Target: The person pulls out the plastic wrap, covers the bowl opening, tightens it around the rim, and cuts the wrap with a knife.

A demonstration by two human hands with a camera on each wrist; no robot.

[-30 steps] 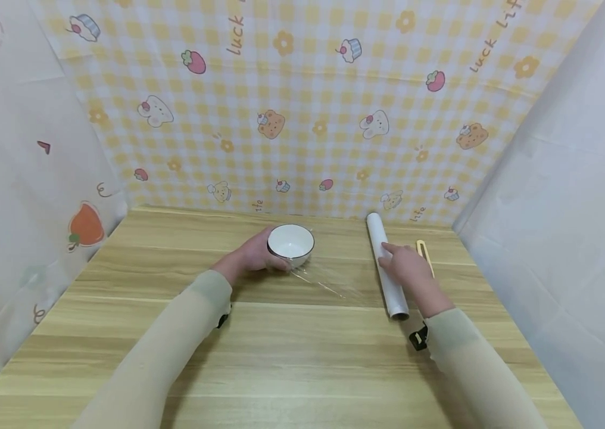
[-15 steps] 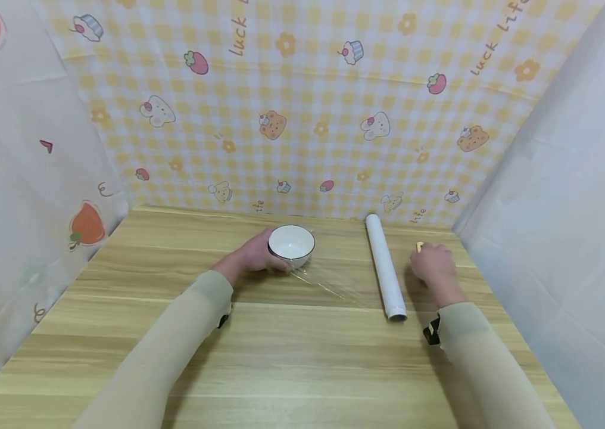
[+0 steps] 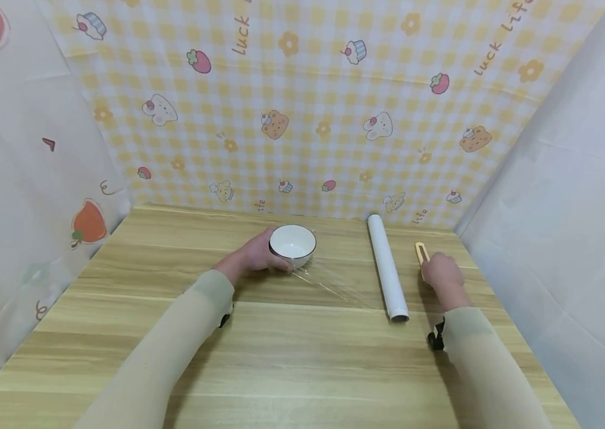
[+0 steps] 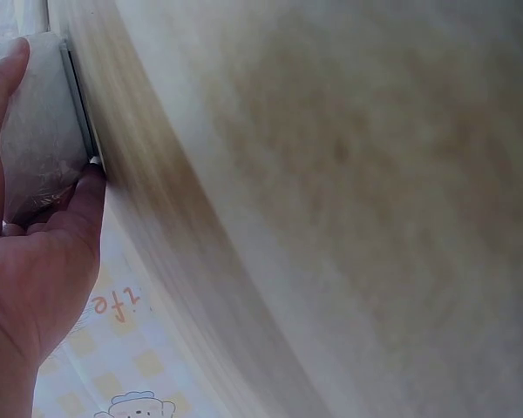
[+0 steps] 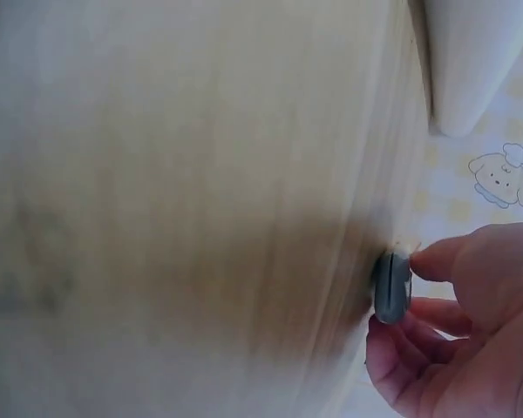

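A white bowl [image 3: 293, 244] with a dark rim stands upright at the back middle of the table. My left hand [image 3: 261, 252] grips its left side, thumb at the front. Clear cling film stretches from the bowl to the right over the wood; in the left wrist view it wrinkles around the bowl [image 4: 44, 122]. On the right, my right hand [image 3: 443, 273] pinches a slim yellow utility knife [image 3: 421, 250], whose slotted far end sticks out past the fingers. The right wrist view shows the knife's grey near end [image 5: 391, 292] between thumb and fingers.
A white roll of cling film [image 3: 387, 268] lies lengthwise between the bowl and my right hand. The wooden table [image 3: 292, 369] ends at a yellow checked cloth [image 3: 302, 149] behind, with pale cloth walls on both sides.
My right hand has left the roll, moved right and taken hold of the utility knife, then drawn slightly toward me. My left hand and the bowl have stayed in place.
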